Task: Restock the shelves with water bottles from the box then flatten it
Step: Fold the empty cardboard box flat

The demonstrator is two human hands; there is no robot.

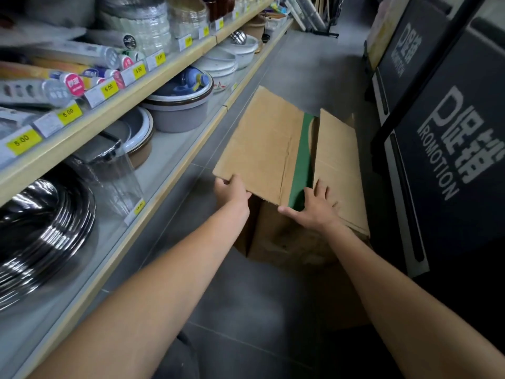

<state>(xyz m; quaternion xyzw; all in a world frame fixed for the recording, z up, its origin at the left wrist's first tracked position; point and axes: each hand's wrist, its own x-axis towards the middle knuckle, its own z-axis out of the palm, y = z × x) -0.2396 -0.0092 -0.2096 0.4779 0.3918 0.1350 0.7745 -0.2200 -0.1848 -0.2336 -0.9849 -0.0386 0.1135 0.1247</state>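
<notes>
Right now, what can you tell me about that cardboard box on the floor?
The cardboard box is plain brown board, standing upright on the grey tiled floor. Its two top flaps are folded nearly shut, with a narrow gap between them. A green strip runs along the left flap's inner edge, and that flap shows a crease. The left hand grips that flap's near corner. The right hand lies flat, fingers spread, where the flaps meet. Its contents are hidden.
</notes>
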